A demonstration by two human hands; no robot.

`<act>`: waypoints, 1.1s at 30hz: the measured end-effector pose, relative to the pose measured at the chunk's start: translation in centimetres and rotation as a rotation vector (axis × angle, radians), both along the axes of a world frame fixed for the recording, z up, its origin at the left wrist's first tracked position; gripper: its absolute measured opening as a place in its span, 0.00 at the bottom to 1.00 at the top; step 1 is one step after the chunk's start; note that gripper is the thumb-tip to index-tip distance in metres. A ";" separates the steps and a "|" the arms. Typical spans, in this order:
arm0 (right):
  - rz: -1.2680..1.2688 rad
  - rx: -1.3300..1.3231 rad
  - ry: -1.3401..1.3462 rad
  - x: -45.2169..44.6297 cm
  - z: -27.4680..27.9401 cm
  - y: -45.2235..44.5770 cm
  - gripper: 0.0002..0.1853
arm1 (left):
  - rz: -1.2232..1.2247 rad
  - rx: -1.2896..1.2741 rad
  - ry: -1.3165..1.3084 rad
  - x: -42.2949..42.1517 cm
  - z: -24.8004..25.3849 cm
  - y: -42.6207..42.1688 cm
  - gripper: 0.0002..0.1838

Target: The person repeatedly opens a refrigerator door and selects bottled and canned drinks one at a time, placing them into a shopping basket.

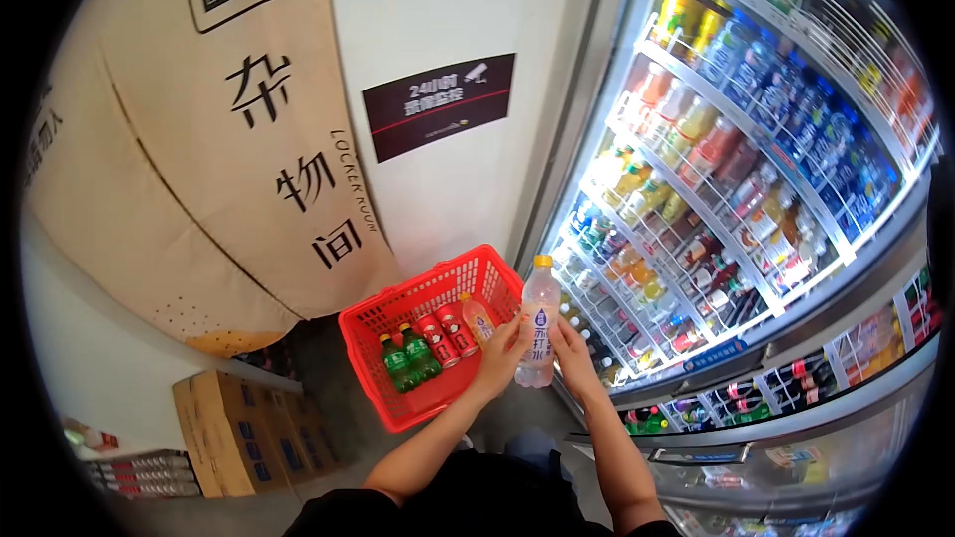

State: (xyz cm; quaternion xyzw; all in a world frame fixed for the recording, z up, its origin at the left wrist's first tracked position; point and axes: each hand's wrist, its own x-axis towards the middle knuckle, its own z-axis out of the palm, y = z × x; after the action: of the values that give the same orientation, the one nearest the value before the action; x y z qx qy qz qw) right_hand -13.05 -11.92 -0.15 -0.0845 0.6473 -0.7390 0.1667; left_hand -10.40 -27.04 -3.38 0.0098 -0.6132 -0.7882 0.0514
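A clear bottle [538, 328] with a yellow cap and a printed label stands upright between my two hands. My left hand [505, 353] holds it from the left side, and my right hand [571, 350] grips it from the right. Just left of the bottle is a red basket [406, 403]. In it lie two green bottles [410, 360], two red cans [448, 334] and a bottle with a pinkish drink [477, 318]. My left forearm crosses the basket's lower right edge and hides part of it.
A lit drinks cooler [736, 139] with several shelves of bottles fills the right. Cardboard boxes [249, 433] stand at the lower left, near stacked packs [149, 475]. A beige curtain [179, 139] hangs at the left, beside a wall with a dark sign [438, 107].
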 end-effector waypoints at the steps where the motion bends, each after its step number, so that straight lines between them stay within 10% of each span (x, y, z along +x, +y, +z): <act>1: 0.078 0.035 0.021 -1.5 0.1 -1.8 0.24 | 0.078 0.062 0.012 -0.2 -0.4 -1.3 0.26; 16: 0.751 -0.008 -0.140 -8.5 -6.1 -10.0 0.25 | 0.550 0.128 -0.245 1.6 -6.2 -6.8 0.25; 33: 0.913 0.130 -0.307 -4.4 -16.1 -18.1 0.22 | 0.743 -0.023 -0.588 6.6 -11.2 -11.7 0.21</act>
State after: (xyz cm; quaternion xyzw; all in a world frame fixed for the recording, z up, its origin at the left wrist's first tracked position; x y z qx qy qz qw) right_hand -17.44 -30.01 -16.21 -0.2394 0.5569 -0.5525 0.5721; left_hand -3.83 -38.70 -14.54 0.4507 -0.5655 -0.6734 0.1539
